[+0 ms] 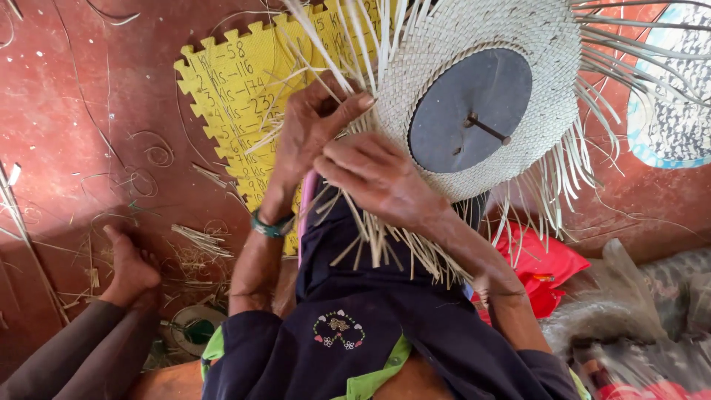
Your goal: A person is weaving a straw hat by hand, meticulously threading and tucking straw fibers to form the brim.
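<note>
A round woven straw piece [481,30] with a grey disc [459,104] and a small peg at its centre rests over my lap. Loose pale strands [385,244] fan out from its edge. My left hand [311,133] pinches strands at the left edge of the weave, thumb pressed against the rim. Just below it, my right hand [378,181] lies over the lower edge, fingers closed on more strands. A green band [270,224] circles my left wrist.
A yellow foam puzzle mat [237,96] with handwriting lies on the red floor [74,111]. Straw scraps [196,241] and a bare foot [129,267] are at the left. A red bag [537,267] sits at the right, and a blue-white patterned piece [674,126] lies at the far right.
</note>
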